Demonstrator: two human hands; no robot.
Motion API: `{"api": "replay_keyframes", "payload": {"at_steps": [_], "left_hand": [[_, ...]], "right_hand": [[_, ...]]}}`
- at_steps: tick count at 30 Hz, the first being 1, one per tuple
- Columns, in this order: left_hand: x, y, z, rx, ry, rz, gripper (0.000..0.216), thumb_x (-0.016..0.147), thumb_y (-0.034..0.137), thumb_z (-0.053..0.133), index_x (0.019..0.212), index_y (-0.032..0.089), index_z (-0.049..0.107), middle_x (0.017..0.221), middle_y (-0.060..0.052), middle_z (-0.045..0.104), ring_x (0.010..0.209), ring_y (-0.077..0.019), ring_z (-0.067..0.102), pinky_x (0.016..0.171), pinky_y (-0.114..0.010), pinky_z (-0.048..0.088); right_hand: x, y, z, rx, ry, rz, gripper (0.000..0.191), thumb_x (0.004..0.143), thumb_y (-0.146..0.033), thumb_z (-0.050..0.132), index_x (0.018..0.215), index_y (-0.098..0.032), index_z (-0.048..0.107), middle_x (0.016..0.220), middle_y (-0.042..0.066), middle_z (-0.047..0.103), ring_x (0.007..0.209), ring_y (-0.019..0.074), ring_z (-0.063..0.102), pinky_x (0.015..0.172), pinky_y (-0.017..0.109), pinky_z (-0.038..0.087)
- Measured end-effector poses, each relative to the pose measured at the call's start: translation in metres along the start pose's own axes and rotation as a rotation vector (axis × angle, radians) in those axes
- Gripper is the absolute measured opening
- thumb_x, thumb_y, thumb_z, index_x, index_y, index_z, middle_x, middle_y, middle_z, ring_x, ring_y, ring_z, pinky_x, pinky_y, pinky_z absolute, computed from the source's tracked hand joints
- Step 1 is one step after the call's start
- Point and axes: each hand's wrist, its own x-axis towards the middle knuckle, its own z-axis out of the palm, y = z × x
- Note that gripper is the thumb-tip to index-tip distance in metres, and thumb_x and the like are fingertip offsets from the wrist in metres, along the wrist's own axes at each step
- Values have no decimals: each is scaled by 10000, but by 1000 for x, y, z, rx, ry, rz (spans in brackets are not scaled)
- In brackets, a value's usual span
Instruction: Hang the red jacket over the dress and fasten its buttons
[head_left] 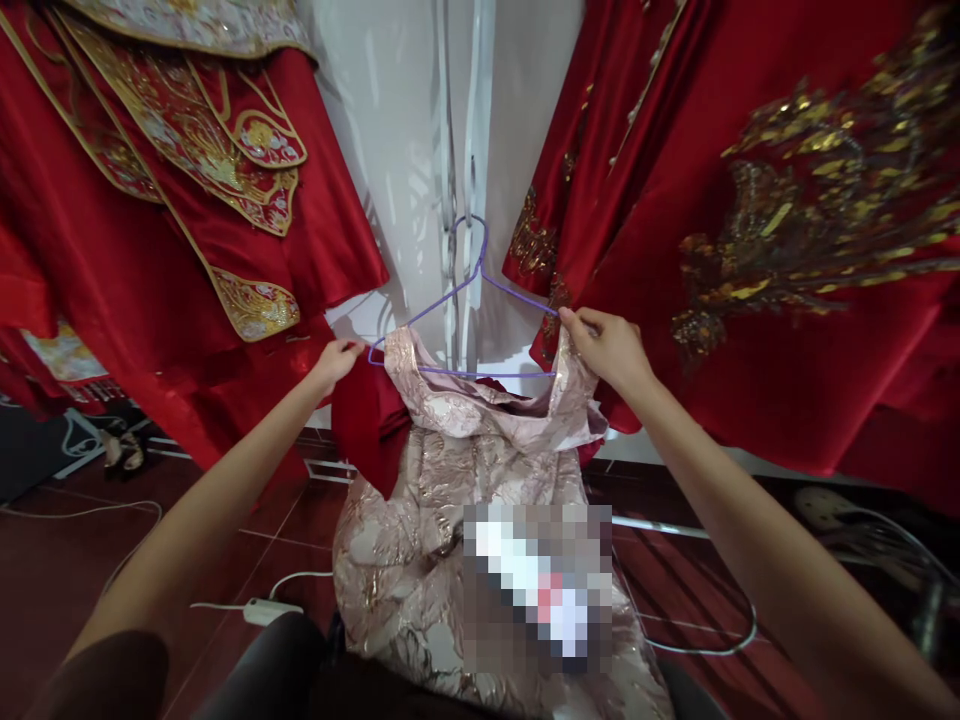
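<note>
A pale pink and gold brocade dress (442, 500) hangs in front of me on a thin purple hanger (442, 300). The hanger's hook is up against a white upright bar. My right hand (611, 347) pinches the dress's right shoulder strap at that end of the hanger. On the other side, my left hand (337, 366) has its fingers closed just beside the hanger's left end; what they pinch is hidden. The left strap sits on the hanger. Dark red cloth (367, 425) hangs below my left fingers. A pixelated patch covers part of the skirt.
Red garments with gold embroidery (255, 130) hang at the left, and a red garment with gold sequins (780, 230) at the right. On the tiled floor (225, 560) lie a white power strip (271, 611), cables and shoes (124, 447). A metal rail runs low behind the dress.
</note>
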Motion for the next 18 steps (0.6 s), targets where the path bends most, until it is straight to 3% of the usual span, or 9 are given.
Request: {"api": "replay_keyframes", "payload": {"at_steps": [1,3,6,10,14,18], "left_hand": [[7,15,6,49,81,85,193,750,331,540,791,154,606,765,-42,629,742,-176,560,714,-288,436],[16,46,16,170,130,254,126,774,272,513,766,164,578,754,-32,600,770,-174,540,751,-288,417],[7,88,33,185,62,410,92,792,239,498,760,171,550,720,-11,558,731,-156,517,732,-278,403],[-24,129,58,51,-20,478,76,802,204,515,738,163,517,652,11,504,650,-123,478,680,-256,395],[-44,153,76,-159,-14,570,108,838,257,513,779,167,528,710,3,524,680,-108,491,697,-246,406],[-38,152,60,-26,-234,512,184,764,330,611,768,152,566,674,-16,554,656,-126,522,658,-263,422]], "right_hand": [[-1,-1,-1,-36,22,-13,525,858,-602,304,576,-197,482,543,20,533,523,139,445,570,266,304],[-5,-6,-2,-132,76,-46,521,875,-579,294,607,-192,515,601,47,572,567,159,478,600,281,302],[-14,-19,-3,-259,152,-75,522,901,-545,266,676,-179,562,666,77,600,639,186,511,649,303,300],[-30,-40,4,-312,174,-58,527,929,-497,226,721,-169,583,670,74,600,649,181,515,658,300,299],[-39,-46,13,-280,140,-13,525,937,-468,218,758,-168,610,677,76,614,623,173,524,604,282,299],[-16,-27,8,-212,18,-71,556,910,-504,281,667,-160,645,684,87,636,698,196,572,647,290,345]]}}
